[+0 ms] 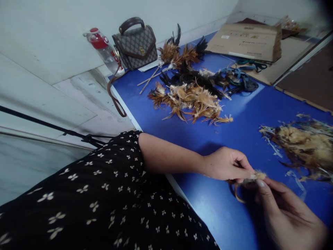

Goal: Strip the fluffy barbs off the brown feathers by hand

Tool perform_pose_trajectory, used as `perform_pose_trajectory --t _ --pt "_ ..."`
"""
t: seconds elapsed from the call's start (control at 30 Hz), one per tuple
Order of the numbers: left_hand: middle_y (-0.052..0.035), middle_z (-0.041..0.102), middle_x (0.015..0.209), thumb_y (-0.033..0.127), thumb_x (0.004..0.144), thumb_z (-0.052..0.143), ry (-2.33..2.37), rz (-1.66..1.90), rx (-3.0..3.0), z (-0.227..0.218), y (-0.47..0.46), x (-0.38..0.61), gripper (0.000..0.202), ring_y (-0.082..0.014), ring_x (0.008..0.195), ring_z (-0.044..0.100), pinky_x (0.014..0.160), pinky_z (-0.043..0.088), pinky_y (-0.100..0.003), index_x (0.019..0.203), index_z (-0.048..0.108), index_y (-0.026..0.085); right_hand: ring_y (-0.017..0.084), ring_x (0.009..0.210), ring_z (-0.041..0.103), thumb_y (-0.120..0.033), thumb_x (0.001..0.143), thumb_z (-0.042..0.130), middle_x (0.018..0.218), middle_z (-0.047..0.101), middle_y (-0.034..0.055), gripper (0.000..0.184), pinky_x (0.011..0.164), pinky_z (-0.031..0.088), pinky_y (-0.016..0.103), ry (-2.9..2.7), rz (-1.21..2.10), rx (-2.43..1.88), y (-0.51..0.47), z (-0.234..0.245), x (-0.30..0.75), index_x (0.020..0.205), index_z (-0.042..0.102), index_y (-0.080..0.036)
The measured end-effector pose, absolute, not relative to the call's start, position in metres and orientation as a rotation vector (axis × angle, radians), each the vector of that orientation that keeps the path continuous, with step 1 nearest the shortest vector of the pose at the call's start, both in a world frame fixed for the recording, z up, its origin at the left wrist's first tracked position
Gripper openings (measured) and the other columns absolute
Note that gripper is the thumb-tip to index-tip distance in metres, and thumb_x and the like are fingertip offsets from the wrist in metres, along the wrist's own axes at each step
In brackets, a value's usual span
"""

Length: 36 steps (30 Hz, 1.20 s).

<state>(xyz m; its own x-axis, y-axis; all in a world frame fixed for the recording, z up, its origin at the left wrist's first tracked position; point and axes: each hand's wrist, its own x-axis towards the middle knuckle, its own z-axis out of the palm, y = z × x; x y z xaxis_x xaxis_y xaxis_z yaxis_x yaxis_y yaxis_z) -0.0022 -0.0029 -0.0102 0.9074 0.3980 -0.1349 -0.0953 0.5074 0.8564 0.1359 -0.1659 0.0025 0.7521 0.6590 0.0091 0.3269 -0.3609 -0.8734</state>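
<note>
Over the blue table [249, 111], my left hand [226, 164] pinches a small tuft of brown and tan feathers [256, 176] between thumb and fingers. My right hand [283, 211] meets it from below right, its fingertips closed on the same tuft. A thin curved feather hangs down under the tuft. My left forearm lies across the table's edge, in a black sleeve with white flowers.
A pile of tan feathers [307, 146] lies at the right. More brown and black feathers [192, 97] lie further back, with thin sticks and dark cords [239, 78]. A patterned handbag [135, 45], a red-capped bottle [104, 50] and cardboard boxes [247, 41] stand at the back.
</note>
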Motion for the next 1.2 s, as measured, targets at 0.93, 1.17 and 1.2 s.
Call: perform_pose_trajectory --t 0.93,1.17,1.2 --pt "-0.0025 0.076 0.096 0.033 0.072 0.101 0.052 0.159 1.278 -0.003 0.025 -0.006 0.033 -0.0117 0.075 0.07 0.075 0.062 -0.029 0.093 0.079 0.019 0.02 0.083 0.076 -0.059 0.085 0.083 0.099 0.082 0.0002 0.04 0.082 0.063 0.027 -1.08 0.49 -1.95 -0.173 0.001 0.16 0.113 0.084 -0.031" --pt "0.0016 0.072 0.082 0.034 0.069 0.103 0.094 0.124 1.227 -0.011 0.02 0.0 0.045 -0.0123 0.07 0.068 0.066 0.06 -0.03 0.095 0.069 0.019 0.023 0.093 0.077 -0.068 0.084 0.08 0.107 0.083 0.0024 0.044 0.099 0.06 0.039 -1.14 0.289 -1.951 -0.174 -0.002 0.171 0.108 0.086 -0.032" --pt "0.0018 0.072 0.082 0.033 0.068 0.104 0.103 0.136 1.211 -0.011 0.018 0.001 0.048 -0.0128 0.069 0.069 0.065 0.061 -0.031 0.096 0.067 0.02 0.024 0.094 0.077 -0.07 0.083 0.081 0.107 0.083 0.0023 0.046 0.099 0.06 0.04 -1.132 0.264 -1.967 -0.174 -0.004 0.172 0.107 0.086 -0.032"
